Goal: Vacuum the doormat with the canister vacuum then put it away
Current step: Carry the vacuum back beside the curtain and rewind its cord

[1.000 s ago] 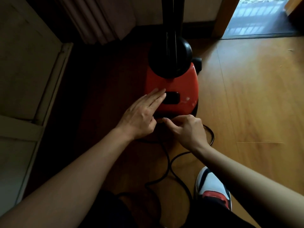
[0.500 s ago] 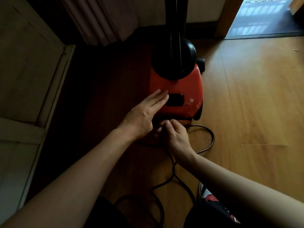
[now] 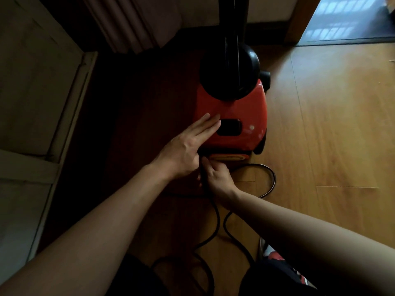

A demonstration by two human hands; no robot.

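vacuum (image 3: 232, 116) on floor (image 3: 331, 135), cord (image 3: 215, 221) looped in front, doormat (image 3: 342, 20) behind right

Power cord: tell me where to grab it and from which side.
Pinch the power cord on the straight run behind the vacuum, from above on the near side. It runs thin and straight there, clear of its loops; the right hand pinches it there while the left hand rests flat on the casing.

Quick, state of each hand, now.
Left hand: open, flat on the red plastic canister vacuum.
Right hand: pinching the thin black power cord.
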